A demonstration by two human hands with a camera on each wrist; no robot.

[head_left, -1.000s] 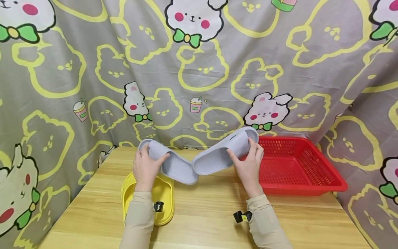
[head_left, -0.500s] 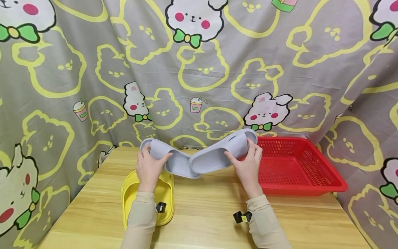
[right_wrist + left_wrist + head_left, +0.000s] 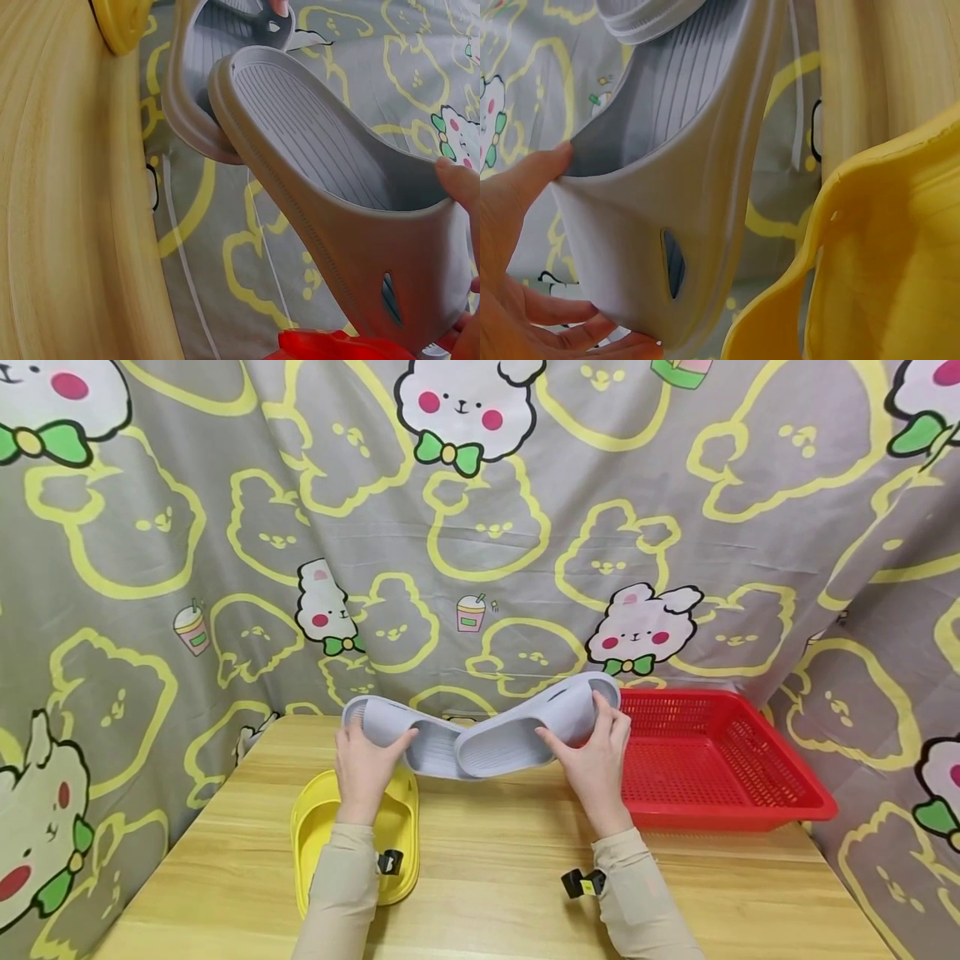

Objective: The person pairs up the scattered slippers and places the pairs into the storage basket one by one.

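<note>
Two light grey slide slippers are up over the table's far side, their heel ends overlapping in the middle. My left hand grips the left slipper by its strap, thumb at the strap's opening and fingers at the toe end. In the same way my right hand grips the right slipper, whose heel lies in front of the other. The left wrist view shows the left slipper's strap between thumb and fingers. In the right wrist view, the right slipper's ribbed footbed faces up.
A yellow slipper-shaped tray or basin lies on the wooden table under my left forearm. At the right stands a red perforated basket, just behind my right hand. A patterned grey curtain hangs along the back and sides.
The left slipper has moved right and its heel has risen, so the two heels overlap more. My right hand has shifted only slightly left.
</note>
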